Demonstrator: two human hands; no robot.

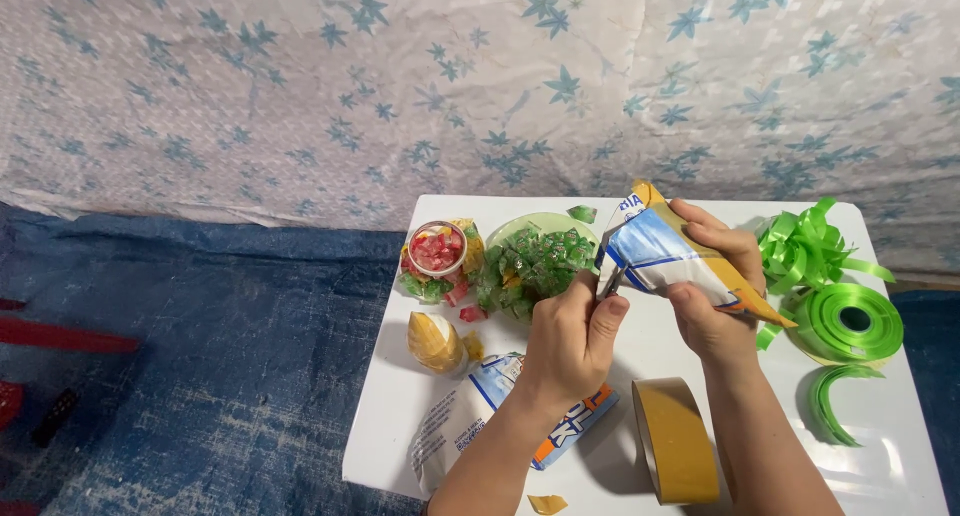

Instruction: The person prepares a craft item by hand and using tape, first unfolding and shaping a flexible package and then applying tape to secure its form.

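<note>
Head view, small white table set against a wall draped in pale cloth with blue leaf print.

Both hands work on a paper cone, rolled from a blue, white and yellow printed package. Right hand is wrapped around the cone from its far side, fingers curled over the top edge and thumb under: closed in a hold. Left hand sits at the cone's 8 o'clock, fingers pinched narrow against the cone's wide open end; whether something small is gripped in that pinch cannot be told.

Cone's long axis runs from 10 o'clock to 4 o'clock across the table. Wide mouth toward 10 o'clock, pointed yellow tip toward 4 o'clock, past the right wrist.

Packages and such:
- Flat blue, white and orange wrapper under the left forearm, at 7 o'clock of the cone.
- Small finished yellow cone at 9 o'clock.
- Plate of green wrapped sweets just left of the cone's mouth.
- Round cup of red sweets beyond it.
- Roll of tan tape, on edge, at 6 o'clock.
- Green ribbon spool and green ribbon bow at 3 o'clock.
</note>
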